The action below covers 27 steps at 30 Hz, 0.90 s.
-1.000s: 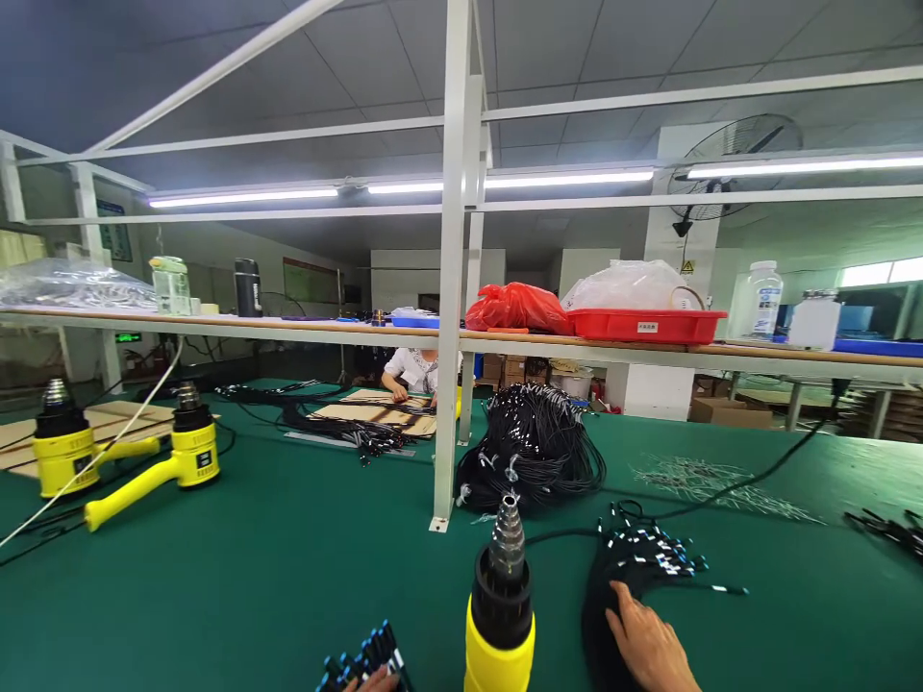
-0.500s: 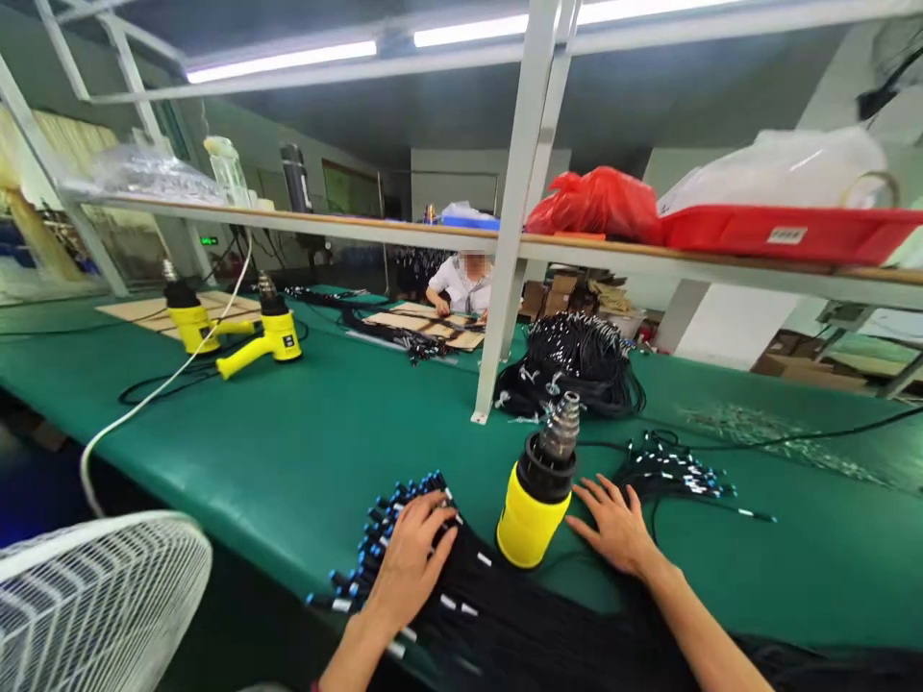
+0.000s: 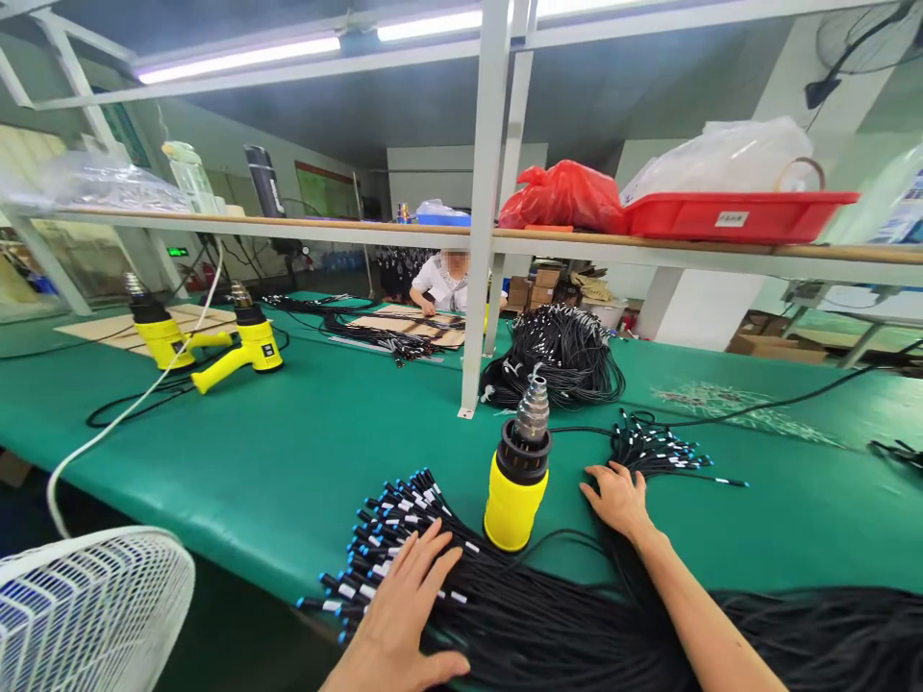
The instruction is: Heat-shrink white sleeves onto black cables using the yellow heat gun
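Observation:
My left hand (image 3: 412,605) hovers or rests over the near bunch of black cables (image 3: 548,610), fingers stretched and thumb apart. Blue-tipped cable ends with white labels (image 3: 393,509) fan out beyond its fingers. My right hand (image 3: 621,502) lies on the cables leading to a second, smaller bunch of cable ends (image 3: 660,447), its fingers spread and bent slightly; I cannot tell whether it presses on them. Between my hands a yellow heat gun (image 3: 516,500) stands upright, metal nozzle pointing up.
Two more yellow heat guns (image 3: 256,341) stand at the left. A thick coil of black cables (image 3: 559,356) lies behind the shelf post (image 3: 482,211). Clear scraps (image 3: 735,408) lie at right. A white fan (image 3: 93,605) is at lower left. A person (image 3: 443,284) sits across the green table (image 3: 324,452).
The view has swung to the right. My left hand has drawn back from the cable ends, its thumb now spread. My right hand has moved farther from me, toward the smaller bunch.

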### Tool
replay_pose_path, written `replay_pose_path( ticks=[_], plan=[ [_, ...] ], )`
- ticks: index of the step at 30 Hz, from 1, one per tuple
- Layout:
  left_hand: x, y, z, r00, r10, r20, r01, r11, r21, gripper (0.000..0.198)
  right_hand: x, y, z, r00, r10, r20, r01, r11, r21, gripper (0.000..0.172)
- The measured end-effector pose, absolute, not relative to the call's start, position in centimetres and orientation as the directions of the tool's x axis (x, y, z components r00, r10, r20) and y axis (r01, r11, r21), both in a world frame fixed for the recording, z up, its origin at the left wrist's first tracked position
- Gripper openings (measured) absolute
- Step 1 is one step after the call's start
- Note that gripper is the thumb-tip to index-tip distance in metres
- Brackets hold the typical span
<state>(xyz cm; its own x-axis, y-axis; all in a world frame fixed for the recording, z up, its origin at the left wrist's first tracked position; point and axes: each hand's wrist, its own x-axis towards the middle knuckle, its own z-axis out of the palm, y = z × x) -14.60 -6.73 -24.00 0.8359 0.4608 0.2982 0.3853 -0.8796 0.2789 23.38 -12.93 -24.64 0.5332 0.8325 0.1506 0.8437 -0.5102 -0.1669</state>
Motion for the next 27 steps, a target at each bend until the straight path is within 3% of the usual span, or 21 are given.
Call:
replay_pose_path(
  ticks=[4, 7, 10, 13, 16, 20, 22, 24, 27],
  plan=[
    [-14.7, -6.4, -25.3, 0.841, 0.394, 0.371, 0.356, -0.919, 0.169, 0.08, 21.7, -14.6, -22.3, 0.294, 0.943, 0.154, 0.928, -0.244, -0.28, 0.036],
    [-15.0, -6.1, -25.7, 0.821, 0.368, 0.437, 0.354, -0.928, 0.117, 0.07, 19.3, -16.6, -21.1, 0.073, 0.995, 0.066, 0.907, -0.039, -0.419, 0.037],
    [-15.0, -6.0, -25.3, 0.776, 0.386, 0.5, 0.366, -0.92, 0.142, 0.058, 16.7, -18.4, -19.7, -0.032, 0.999, -0.018, 0.821, 0.016, -0.571, 0.039],
    [-14.4, -6.3, -23.9, 0.701, 0.499, 0.509, 0.422, -0.866, 0.268, 0.038, 14.8, -19.5, -18.0, 0.002, 1.0, -0.018, 0.781, -0.013, -0.624, 0.03],
    [-12.9, -7.2, -22.2, 0.691, 0.563, 0.454, 0.406, -0.821, 0.4, 0.034, 14.0, -20.4, -17.0, 0.079, 0.996, 0.037, 0.72, -0.032, -0.693, 0.033],
    [-10.1, -8.3, -21.6, 0.782, 0.423, 0.457, 0.214, -0.872, 0.44, 0.046, 15.1, -22.1, -17.1, 0.272, 0.958, 0.089, 0.476, -0.054, -0.878, 0.044],
    [-8.8, -8.7, -21.7, 0.802, 0.375, 0.465, 0.148, -0.878, 0.454, 0.035, 16.1, -23.0, -17.0, 0.33, 0.938, 0.104, 0.363, -0.024, -0.932, 0.048],
    [-8.1, -8.9, -21.5, 0.797, 0.382, 0.467, 0.119, -0.859, 0.498, 0.022, 16.9, -23.7, -16.5, 0.361, 0.925, 0.118, 0.318, -0.003, -0.948, 0.049],
    [-8.1, -9.1, -19.7, 0.798, 0.381, 0.467, 0.086, -0.839, 0.538, 0.026, 17.2, -24.4, -14.8, 0.359, 0.928, 0.103, 0.347, -0.031, -0.937, 0.047]
  ],
)
